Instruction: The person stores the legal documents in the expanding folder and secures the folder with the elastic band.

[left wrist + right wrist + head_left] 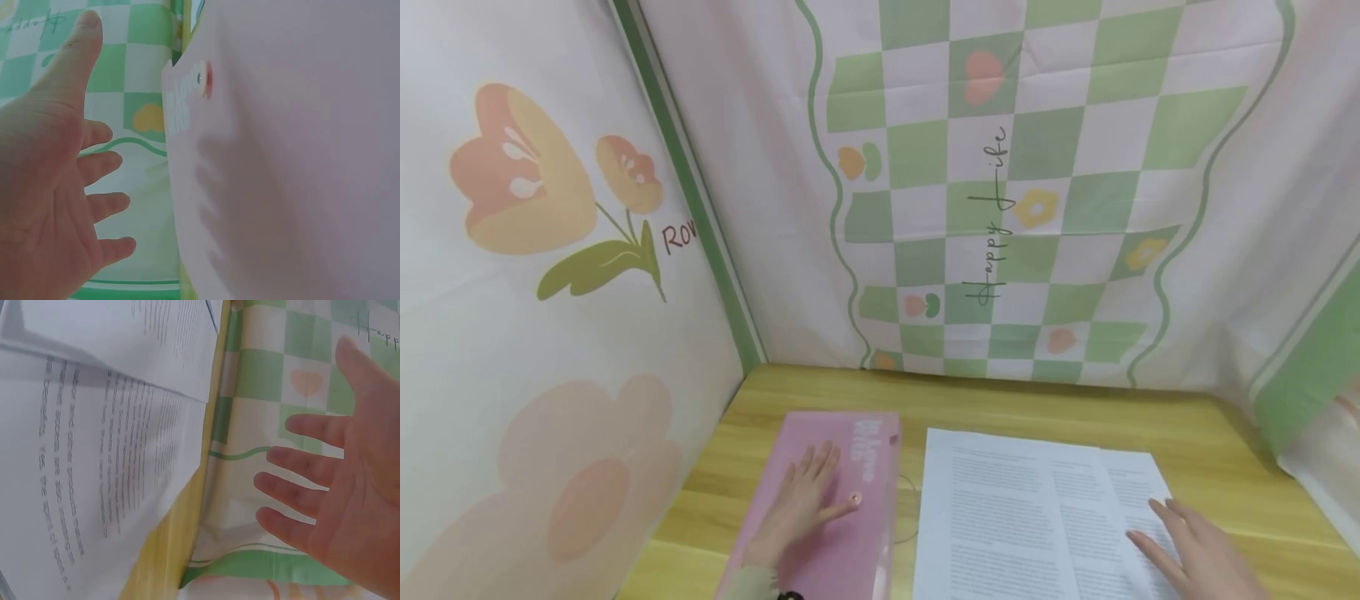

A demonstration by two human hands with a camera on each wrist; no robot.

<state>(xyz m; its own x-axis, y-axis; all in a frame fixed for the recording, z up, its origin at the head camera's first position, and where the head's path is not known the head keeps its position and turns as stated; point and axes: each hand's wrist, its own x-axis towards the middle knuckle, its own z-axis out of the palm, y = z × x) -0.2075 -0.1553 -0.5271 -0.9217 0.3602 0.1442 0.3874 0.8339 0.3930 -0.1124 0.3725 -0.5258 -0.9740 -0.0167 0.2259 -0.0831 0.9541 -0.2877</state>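
Observation:
A pink plastic document folder [850, 550] with white lettering and a round snap button [855, 498] lies on the left of the table. Over it my left hand [801, 504] is spread, fingers straight; the left wrist view shows the palm [50, 187] apart from the folder's pink surface [312, 156], with a shadow cast on it. To the right lie overlapping printed sheets of paper [1000, 517]. My right hand [1202, 550] hovers by their right edge, fingers extended and holding nothing. In the right wrist view, its palm [369, 475] faces the printed sheets [81, 456].
The wooden table [827, 383] meets a hanging curtain [917, 208] with green checks at its back. A flowered white curtain [565, 333] borders the left side. A thin looped cord [916, 500] shows between folder and papers.

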